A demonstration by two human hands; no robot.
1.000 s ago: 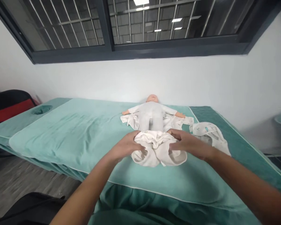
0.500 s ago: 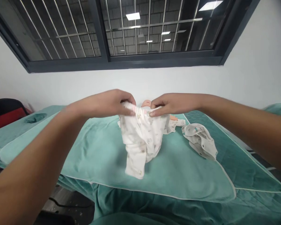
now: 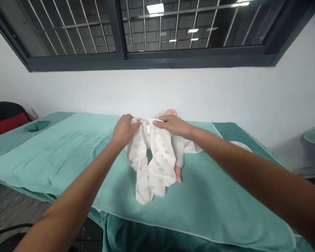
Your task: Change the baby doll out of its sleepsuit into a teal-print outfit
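Note:
Small white baby pants (image 3: 161,154) with a sparse grey print hang by their waistband between my two hands, both legs dangling toward the bed. My left hand (image 3: 125,130) pinches the left side of the waistband. At the right side, my right hand (image 3: 173,125) grips it with thumb and fingers. Behind the pants lies a baby doll (image 3: 171,112) dressed in white; its head shows above my right hand, and a bare hand or foot pokes out beside the right pant leg. The pants and my right arm cover much of the doll.
A light green cover (image 3: 212,199) with pale piping lies over the bed. White cloth (image 3: 241,145) shows partly behind my right forearm. A face hole (image 3: 37,126) is at the bed's left end, near a black-and-red object (image 3: 7,120). The wall and barred window (image 3: 152,61) stand behind.
The pants have turned and spread, so both legs now hang apart with a gap between them. My hands moved slightly left and lower, and more of the doll shows. The view shifted.

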